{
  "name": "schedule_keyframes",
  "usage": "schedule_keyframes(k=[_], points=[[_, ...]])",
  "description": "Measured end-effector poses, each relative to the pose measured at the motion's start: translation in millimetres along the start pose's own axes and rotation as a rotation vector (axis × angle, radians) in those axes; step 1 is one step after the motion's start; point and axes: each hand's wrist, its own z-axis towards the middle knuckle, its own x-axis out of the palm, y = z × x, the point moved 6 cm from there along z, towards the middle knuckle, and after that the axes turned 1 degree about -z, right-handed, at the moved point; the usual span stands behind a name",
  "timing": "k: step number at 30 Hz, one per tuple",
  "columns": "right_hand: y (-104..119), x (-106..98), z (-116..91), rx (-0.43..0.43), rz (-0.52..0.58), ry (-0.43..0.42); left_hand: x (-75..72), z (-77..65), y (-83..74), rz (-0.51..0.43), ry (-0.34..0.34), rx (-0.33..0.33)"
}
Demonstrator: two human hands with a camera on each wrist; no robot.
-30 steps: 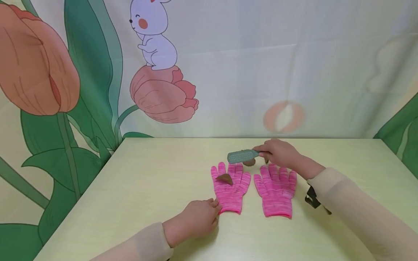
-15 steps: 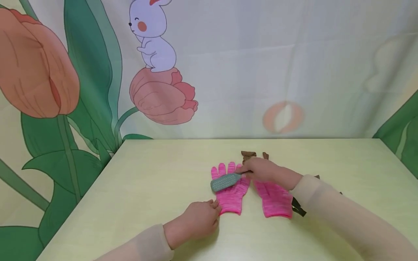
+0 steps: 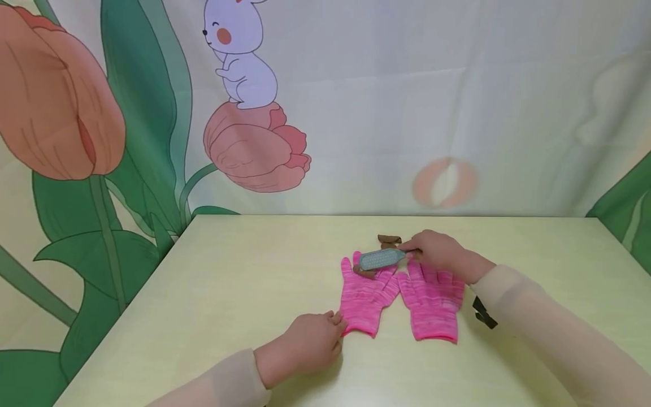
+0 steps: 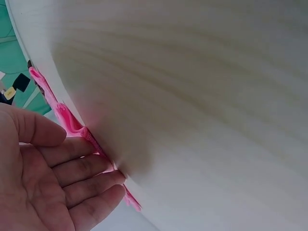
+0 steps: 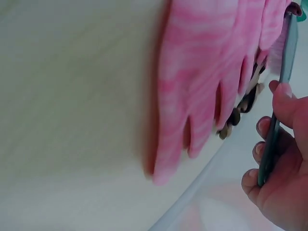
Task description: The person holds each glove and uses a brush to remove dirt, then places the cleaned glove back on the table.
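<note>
My right hand (image 3: 439,251) grips the handle of a grey-green brush (image 3: 378,259). Pale bristles (image 5: 276,53) show on its underside in the right wrist view. The brush head lies over the fingers of the left pink glove (image 3: 362,299), at a brown leaf-like piece (image 3: 362,272) it partly covers. At the glove's lower left cuff, my left hand (image 3: 310,342) rests with its fingertips on the edge. The left wrist view shows those fingers (image 4: 91,187) extended against the pink fabric. Beside it lies a second pink glove (image 3: 434,311), its fingertips partly hidden by my right hand.
Several brown pieces (image 3: 389,239) lie just beyond the gloves, partly behind the brush. A dark strip-like thing (image 3: 484,314) shows by the right forearm. A printed curtain (image 3: 356,141) stands along the back edge of the pale table (image 3: 244,271).
The brush swept down-left onto the left glove, then back up-right. That glove's finger end has shifted right, tilting it, and the brown piece has moved right and slightly up. The left hand stays put.
</note>
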Motion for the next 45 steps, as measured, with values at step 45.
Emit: schedule_keyframes(k=[45], points=[[19.9,3.5,17.3,-0.002,-0.060,0.025,-9.1,17.7,14.2,-0.056,-0.055,0.061]])
